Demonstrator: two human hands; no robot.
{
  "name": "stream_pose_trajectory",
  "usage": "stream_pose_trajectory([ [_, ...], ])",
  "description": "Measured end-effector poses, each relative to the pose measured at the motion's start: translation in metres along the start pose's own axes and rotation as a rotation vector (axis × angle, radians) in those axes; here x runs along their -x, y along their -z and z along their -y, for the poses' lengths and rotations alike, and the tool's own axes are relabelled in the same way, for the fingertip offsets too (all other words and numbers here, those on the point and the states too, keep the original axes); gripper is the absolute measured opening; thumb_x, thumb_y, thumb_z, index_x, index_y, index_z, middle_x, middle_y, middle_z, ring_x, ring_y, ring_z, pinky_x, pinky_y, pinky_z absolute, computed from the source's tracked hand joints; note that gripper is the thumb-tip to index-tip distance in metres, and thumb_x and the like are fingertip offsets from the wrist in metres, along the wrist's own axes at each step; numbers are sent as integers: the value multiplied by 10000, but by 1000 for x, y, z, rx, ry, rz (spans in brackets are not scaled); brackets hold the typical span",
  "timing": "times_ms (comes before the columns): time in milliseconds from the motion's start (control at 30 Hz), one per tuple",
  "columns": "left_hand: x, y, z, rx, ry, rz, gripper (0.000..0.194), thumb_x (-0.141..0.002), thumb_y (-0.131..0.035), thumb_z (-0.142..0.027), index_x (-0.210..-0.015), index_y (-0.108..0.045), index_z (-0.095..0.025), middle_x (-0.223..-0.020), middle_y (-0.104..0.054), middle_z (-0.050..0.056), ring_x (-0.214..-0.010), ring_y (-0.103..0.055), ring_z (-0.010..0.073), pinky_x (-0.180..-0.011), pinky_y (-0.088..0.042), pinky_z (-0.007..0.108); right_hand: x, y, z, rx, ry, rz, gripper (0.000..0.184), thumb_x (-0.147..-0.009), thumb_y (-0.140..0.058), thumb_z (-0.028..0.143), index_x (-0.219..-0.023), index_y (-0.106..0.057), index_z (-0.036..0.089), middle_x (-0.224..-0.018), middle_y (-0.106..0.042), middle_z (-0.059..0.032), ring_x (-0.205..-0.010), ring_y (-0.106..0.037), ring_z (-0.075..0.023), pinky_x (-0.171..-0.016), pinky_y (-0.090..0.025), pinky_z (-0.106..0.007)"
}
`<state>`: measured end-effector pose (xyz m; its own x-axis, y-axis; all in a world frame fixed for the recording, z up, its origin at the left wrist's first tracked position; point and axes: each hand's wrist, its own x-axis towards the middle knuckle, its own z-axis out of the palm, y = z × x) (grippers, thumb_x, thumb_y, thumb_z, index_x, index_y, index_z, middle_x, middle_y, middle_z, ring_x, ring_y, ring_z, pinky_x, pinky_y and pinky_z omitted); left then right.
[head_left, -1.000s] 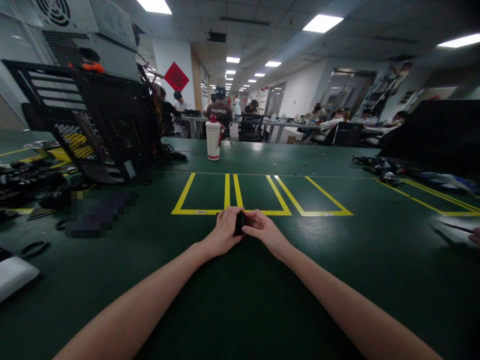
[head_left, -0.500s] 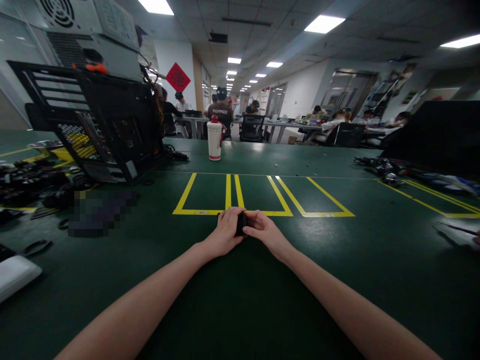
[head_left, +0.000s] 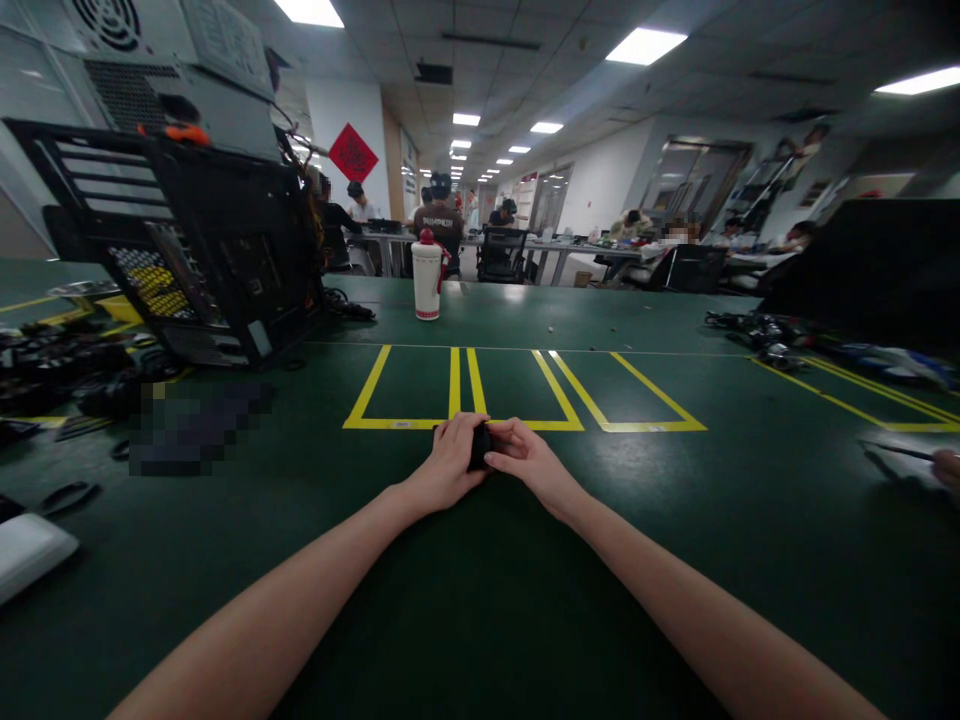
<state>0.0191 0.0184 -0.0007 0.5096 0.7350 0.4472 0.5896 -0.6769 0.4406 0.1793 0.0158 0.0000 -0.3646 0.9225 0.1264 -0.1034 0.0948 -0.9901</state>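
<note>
A small black object (head_left: 478,449) lies between my two hands on the green table (head_left: 480,620), just in front of the yellow tape outlines (head_left: 420,424). My left hand (head_left: 452,460) is closed over its left side, the fingers wrapped across the top. At its right end my right hand (head_left: 529,458) curls, thumb and fingers pinching the edge. Most of the object is covered by my fingers, so its kind cannot be made out.
A white cup with a red lid (head_left: 427,280) stands beyond the tape. At the left are an open black computer case (head_left: 217,250) and a heap of cables (head_left: 75,370). On the right another person's hand (head_left: 948,468) holds a thin dark tool (head_left: 900,451).
My hands keep the same grip on the black object, with no clear movement. At the right edge, the other person's hand and thin tool have shifted slightly.
</note>
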Motion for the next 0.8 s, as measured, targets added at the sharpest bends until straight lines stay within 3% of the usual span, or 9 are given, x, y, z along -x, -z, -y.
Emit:
stream_pose_trajectory([
  [133, 0, 1, -1, 15, 10, 3, 562, -702, -556, -202, -1169, -243, -208, -1159, -365, 81, -1108, -362, 232, -956, -273, 447, 0, -1, -1, 70, 21, -58, 209, -706, -568, 287, -903, -532, 227, -971, -557, -13, -974, -506, -163, -889, -374, -367],
  [233, 0, 3, -4, 21, 34, 21, 554, -706, -551, -206, -1167, -245, -222, -1167, -358, 76, -1105, -367, 238, -949, -278, 467, -2, 0, -3, 115, -2, -91, 253, -719, -554, 296, -960, -524, 222, -1005, -548, -26, -987, -495, -171, -895, -368, -379],
  [433, 1, 4, -4, 28, 24, 24, 543, -708, -546, -197, -1162, -249, -218, -1167, -356, 78, -1097, -372, 236, -947, -284, 458, 1, 1, 1, 25, -12, 5, 311, -647, -630, 229, -939, -521, 228, -998, -553, -13, -972, -517, -167, -889, -380, -365],
  [600, 0, 3, -3, 30, 6, 0, 558, -699, -558, -196, -1163, -249, -221, -1159, -360, 71, -1091, -373, 232, -946, -284, 453, 2, -2, 1, 66, 34, -66, 180, -704, -572, 276, -876, -545, 229, -966, -562, -5, -963, -511, -157, -878, -380, -348],
  [800, 1, 4, -4, 27, 22, 9, 559, -702, -553, -192, -1166, -242, -222, -1168, -357, 70, -1096, -366, 236, -933, -301, 446, -2, 1, -4, 96, -33, -88, 280, -698, -576, 296, -963, -546, 211, -993, -570, -35, -962, -511, -173, -888, -361, -373],
])
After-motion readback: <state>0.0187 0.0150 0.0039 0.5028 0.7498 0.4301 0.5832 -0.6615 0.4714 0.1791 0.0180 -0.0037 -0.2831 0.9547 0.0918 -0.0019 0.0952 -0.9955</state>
